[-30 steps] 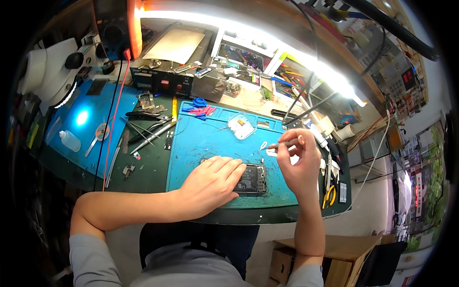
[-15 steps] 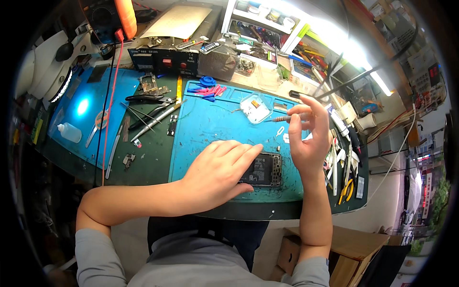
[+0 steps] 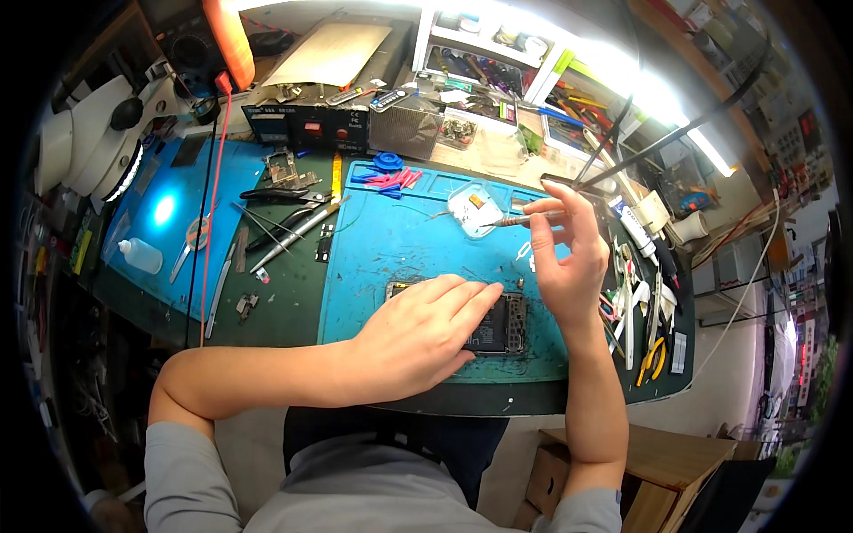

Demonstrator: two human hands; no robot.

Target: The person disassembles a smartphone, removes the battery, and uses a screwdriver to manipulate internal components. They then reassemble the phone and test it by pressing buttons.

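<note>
An opened phone (image 3: 503, 325) lies on the blue work mat, its dark battery and inner parts showing at the right end. My left hand (image 3: 422, 333) lies across its middle, fingers long and together at the far edge, thumb at the near edge, hiding much of it. The phone's left end peeks out beyond my knuckles. My right hand (image 3: 569, 253) is raised to the right, thumb and fingers closed on a slim screwdriver (image 3: 520, 220) with a ringed grip. Its tip points left, at the edge of a small clear tray (image 3: 462, 206) holding an orange-brown piece.
Blue and pink picks (image 3: 391, 180) lie at the mat's far edge. Tweezers (image 3: 293, 235) and pliers are left of it. Yellow-handled pliers (image 3: 656, 360) and several tools lie at right. A bottle (image 3: 140, 255) stands on the left mat, near a hanging red cable (image 3: 213, 213).
The screwdriver has shifted slightly, its tip now at the tray's near right edge. More of the phone's left end shows past my left hand. The whole view has shifted a little.
</note>
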